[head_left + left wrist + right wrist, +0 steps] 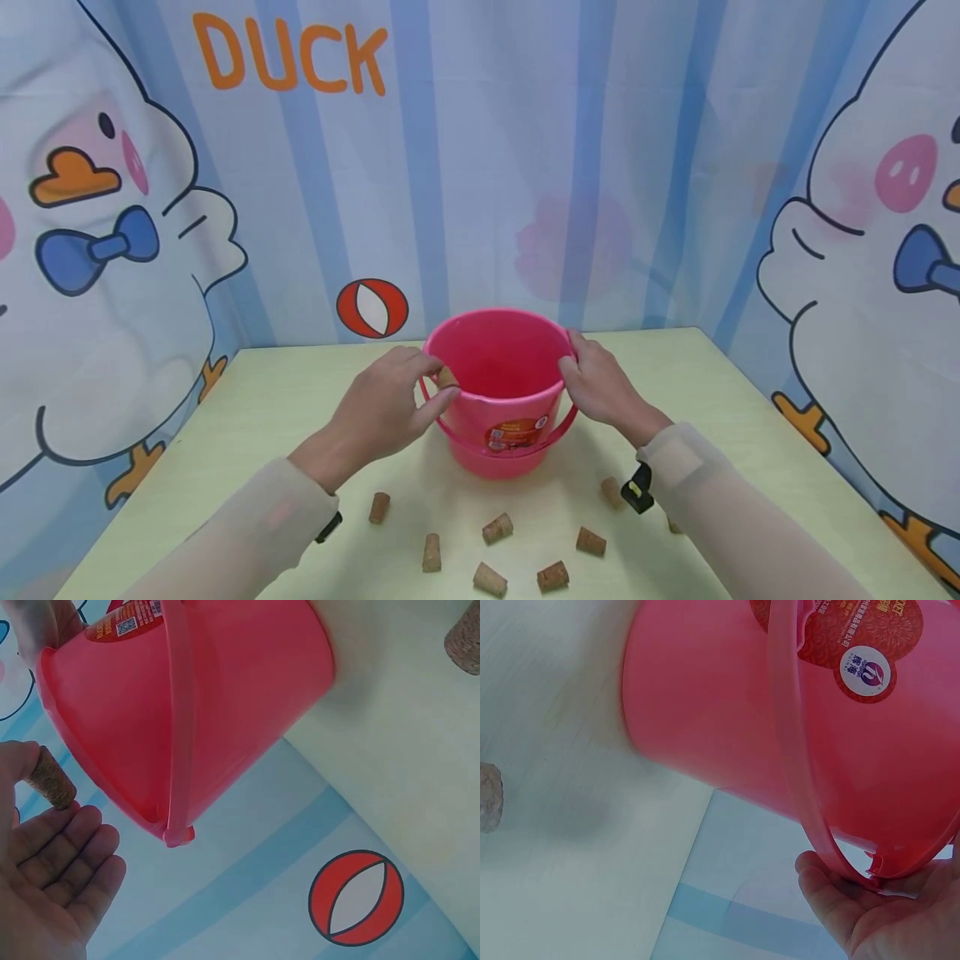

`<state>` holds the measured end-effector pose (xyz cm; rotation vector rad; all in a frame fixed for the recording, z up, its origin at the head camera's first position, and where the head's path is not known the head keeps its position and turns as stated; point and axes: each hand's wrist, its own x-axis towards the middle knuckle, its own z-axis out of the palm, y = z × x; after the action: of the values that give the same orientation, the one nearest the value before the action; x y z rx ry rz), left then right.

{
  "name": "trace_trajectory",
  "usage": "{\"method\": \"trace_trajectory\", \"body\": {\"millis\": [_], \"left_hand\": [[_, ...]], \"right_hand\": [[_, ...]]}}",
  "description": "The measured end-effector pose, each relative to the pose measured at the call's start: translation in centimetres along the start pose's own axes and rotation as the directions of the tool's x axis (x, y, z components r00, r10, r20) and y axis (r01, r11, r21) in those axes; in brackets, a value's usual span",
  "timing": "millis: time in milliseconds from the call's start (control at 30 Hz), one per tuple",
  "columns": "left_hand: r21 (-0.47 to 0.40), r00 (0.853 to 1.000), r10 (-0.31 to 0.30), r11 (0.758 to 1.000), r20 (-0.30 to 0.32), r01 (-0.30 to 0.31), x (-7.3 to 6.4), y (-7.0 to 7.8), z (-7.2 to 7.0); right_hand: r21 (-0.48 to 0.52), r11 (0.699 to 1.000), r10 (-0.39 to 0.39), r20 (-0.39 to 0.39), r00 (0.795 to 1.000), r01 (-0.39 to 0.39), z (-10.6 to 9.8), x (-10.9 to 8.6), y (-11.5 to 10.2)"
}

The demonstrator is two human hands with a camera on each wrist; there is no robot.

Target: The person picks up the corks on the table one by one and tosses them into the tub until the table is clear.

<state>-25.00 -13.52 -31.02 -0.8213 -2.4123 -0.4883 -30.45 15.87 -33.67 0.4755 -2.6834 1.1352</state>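
A pink bucket (480,417) stands on the table, its handle (558,429) hanging down at the front. Between thumb and fingertips, my left hand (390,404) pinches a cork (447,377) at the bucket's left rim. The left wrist view shows that same cork (52,778) just outside the rim, the other fingers extended below it. On the opposite side, my right hand (603,383) grips the rim, thumb toward the inside. In the right wrist view its fingers (829,896) curl around the rim beside the handle's joint.
Several corks lie scattered on the table (300,417) in front of the bucket, among them one cork (497,528) near the middle and another (380,507) at the left. A curtain (480,167) with duck prints hangs behind the table and along its sides.
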Motion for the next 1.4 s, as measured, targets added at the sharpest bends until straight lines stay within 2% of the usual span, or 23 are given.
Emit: {"method": "trace_trajectory", "body": {"millis": [400, 900, 1400], "left_hand": [[-0.011, 1.000, 0.024, 1.000, 0.004, -0.024, 0.8, 0.2, 0.8], [-0.028, 0.996, -0.068, 0.997, 0.060, 0.069, 1.9, 0.9, 1.7], [-0.036, 0.988, -0.105, 0.993, 0.117, 0.110, 2.7, 1.1, 2.2]], "right_hand": [[-0.009, 1.000, -0.007, -0.004, 1.000, 0.007, -0.1, 0.0, -0.1], [0.002, 1.000, 0.000, -0.008, 1.000, 0.000, 0.0, 0.0, -0.1], [-0.013, 1.000, -0.018, -0.010, 1.000, 0.018, 0.0, 0.0, 0.1]]}}
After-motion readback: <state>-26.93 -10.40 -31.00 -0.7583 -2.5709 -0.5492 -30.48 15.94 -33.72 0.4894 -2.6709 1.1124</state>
